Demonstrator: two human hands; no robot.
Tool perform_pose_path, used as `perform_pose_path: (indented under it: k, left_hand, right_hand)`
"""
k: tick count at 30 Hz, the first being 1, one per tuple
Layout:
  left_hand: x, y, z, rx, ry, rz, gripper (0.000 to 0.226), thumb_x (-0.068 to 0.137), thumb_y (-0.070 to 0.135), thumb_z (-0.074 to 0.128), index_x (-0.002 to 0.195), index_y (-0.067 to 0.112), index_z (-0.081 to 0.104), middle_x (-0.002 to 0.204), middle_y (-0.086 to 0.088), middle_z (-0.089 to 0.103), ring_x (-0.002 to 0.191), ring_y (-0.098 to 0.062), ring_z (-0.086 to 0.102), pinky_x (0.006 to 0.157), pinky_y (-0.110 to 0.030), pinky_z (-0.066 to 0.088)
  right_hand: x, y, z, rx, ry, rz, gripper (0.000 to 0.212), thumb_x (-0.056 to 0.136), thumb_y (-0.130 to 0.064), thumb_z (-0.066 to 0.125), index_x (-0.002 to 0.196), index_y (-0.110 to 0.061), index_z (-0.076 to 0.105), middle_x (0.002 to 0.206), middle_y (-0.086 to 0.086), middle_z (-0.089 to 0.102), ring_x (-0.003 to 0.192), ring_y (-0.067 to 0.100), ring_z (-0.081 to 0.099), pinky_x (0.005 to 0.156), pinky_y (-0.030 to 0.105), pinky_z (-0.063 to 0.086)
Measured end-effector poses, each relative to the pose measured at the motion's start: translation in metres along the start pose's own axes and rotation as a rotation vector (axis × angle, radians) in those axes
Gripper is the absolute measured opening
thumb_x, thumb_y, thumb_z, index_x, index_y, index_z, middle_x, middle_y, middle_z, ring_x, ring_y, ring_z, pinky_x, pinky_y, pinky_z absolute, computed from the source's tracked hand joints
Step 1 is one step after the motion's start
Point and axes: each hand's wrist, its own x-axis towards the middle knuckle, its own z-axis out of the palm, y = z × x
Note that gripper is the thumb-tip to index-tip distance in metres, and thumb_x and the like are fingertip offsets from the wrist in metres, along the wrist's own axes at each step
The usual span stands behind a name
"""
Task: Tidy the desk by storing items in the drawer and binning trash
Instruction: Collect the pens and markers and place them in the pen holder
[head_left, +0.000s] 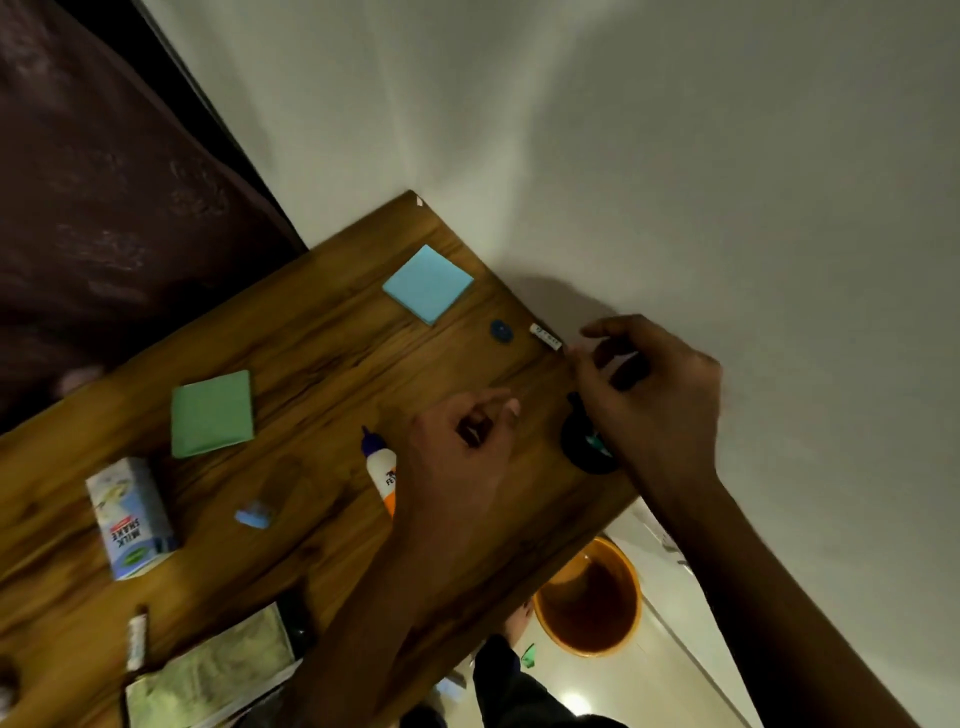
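Two hands work by the small white label strip (546, 335) at the wooden table (322, 358) edge: right hand (649, 395) nearer, fingertips pinching toward its near end; left hand (462, 447) curled round something small and dark.

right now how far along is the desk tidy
Early, judging by the clutter. Nothing plainly looks put away; the orange bin beside the desk shows no clear trash. In hand: the left hand holds a small dark item, and the right hand reaches toward a small white item near the wall. Left: blue pad, green pad, milkshake carton, glue bottle, crumpled blue scrap.
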Motion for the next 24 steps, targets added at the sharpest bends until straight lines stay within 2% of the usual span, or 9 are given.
perform_pose_path:
  k: [3, 5, 7, 9, 12, 13, 17, 20, 24]
  left_hand:
    - [0.004, -0.006, -0.011, 0.031, 0.039, -0.012, 0.008, 0.09, 0.032, 0.076, 0.097, 0.036, 0.076, 0.069, 0.018, 0.069, 0.07, -0.001, 0.067, 0.057, -0.013, 0.05]
    - [0.006, -0.009, -0.016, 0.046, 0.065, -0.022, 0.009, 0.09, 0.033, 0.077, 0.099, 0.031, 0.079, 0.067, 0.019, 0.068, 0.065, 0.0, 0.066, 0.054, -0.011, 0.046]
    - [0.007, -0.012, -0.021, 0.066, 0.077, -0.034, 0.012, 0.09, 0.035, 0.076, 0.101, 0.029, 0.079, 0.067, 0.02, 0.068, 0.064, 0.0, 0.066, 0.054, -0.011, 0.046]
    - [0.005, -0.013, -0.024, 0.075, 0.087, -0.046, 0.014, 0.09, 0.038, 0.075, 0.102, 0.03, 0.078, 0.071, 0.021, 0.068, 0.072, 0.001, 0.067, 0.059, -0.012, 0.05]
    - [0.003, -0.016, -0.028, 0.047, 0.098, -0.067, 0.014, 0.09, 0.043, 0.074, 0.101, 0.034, 0.077, 0.08, 0.024, 0.068, 0.073, -0.001, 0.067, 0.068, -0.025, 0.055]
    - [0.003, -0.015, -0.03, 0.044, 0.096, -0.074, 0.013, 0.09, 0.043, 0.074, 0.1, 0.035, 0.077, 0.079, 0.023, 0.068, 0.07, -0.002, 0.066, 0.065, -0.027, 0.056]
    - [0.0, -0.014, -0.035, 0.07, 0.126, -0.062, 0.011, 0.09, 0.038, 0.076, 0.1, 0.033, 0.078, 0.075, 0.02, 0.066, 0.063, -0.003, 0.065, 0.051, -0.015, 0.049]
    - [-0.003, -0.015, -0.035, 0.057, 0.133, -0.073, 0.012, 0.089, 0.037, 0.077, 0.1, 0.032, 0.078, 0.068, 0.015, 0.065, 0.061, -0.004, 0.064, 0.049, -0.014, 0.047]
    - [-0.007, -0.017, -0.034, 0.068, 0.131, -0.072, 0.012, 0.089, 0.037, 0.077, 0.099, 0.03, 0.078, 0.065, 0.013, 0.065, 0.063, -0.004, 0.066, 0.054, -0.014, 0.052]
  right_hand:
    - [0.034, 0.003, 0.033, -0.243, -0.287, -0.002, 0.026, 0.084, -0.045, 0.073, 0.099, -0.024, 0.079, 0.088, -0.004, 0.075, 0.078, 0.015, 0.069, 0.075, 0.033, 0.058]
    - [0.058, 0.008, 0.06, -0.378, -0.459, -0.01, 0.027, 0.081, -0.038, 0.074, 0.095, -0.016, 0.078, 0.089, 0.005, 0.075, 0.082, 0.024, 0.07, 0.074, 0.035, 0.058]
    - [0.077, 0.01, 0.085, -0.471, -0.559, -0.041, 0.026, 0.081, -0.033, 0.074, 0.094, -0.011, 0.076, 0.091, 0.01, 0.074, 0.084, 0.029, 0.07, 0.073, 0.035, 0.057]
    - [0.088, 0.01, 0.104, -0.549, -0.646, -0.063, 0.023, 0.084, -0.028, 0.073, 0.099, -0.01, 0.074, 0.095, 0.012, 0.073, 0.086, 0.031, 0.07, 0.073, 0.034, 0.055]
    - [0.095, 0.011, 0.123, -0.681, -0.724, -0.16, 0.025, 0.09, -0.02, 0.065, 0.112, -0.011, 0.071, 0.108, 0.013, 0.071, 0.097, 0.032, 0.069, 0.08, 0.039, 0.056]
    - [0.095, 0.012, 0.127, -0.723, -0.735, -0.184, 0.024, 0.091, -0.019, 0.062, 0.113, -0.011, 0.069, 0.11, 0.013, 0.07, 0.099, 0.032, 0.068, 0.082, 0.039, 0.056]
    - [0.091, 0.016, 0.142, -0.856, -0.711, -0.283, 0.02, 0.099, -0.019, 0.051, 0.113, -0.011, 0.064, 0.113, 0.011, 0.069, 0.101, 0.03, 0.068, 0.08, 0.038, 0.053]
    - [0.089, 0.018, 0.15, -0.934, -0.724, -0.358, 0.02, 0.104, -0.018, 0.046, 0.117, -0.011, 0.059, 0.118, 0.01, 0.067, 0.105, 0.028, 0.067, 0.079, 0.036, 0.051]
    - [0.092, 0.019, 0.156, -0.885, -0.783, -0.371, 0.024, 0.106, -0.016, 0.043, 0.125, -0.007, 0.055, 0.129, 0.013, 0.062, 0.116, 0.028, 0.062, 0.092, 0.034, 0.049]
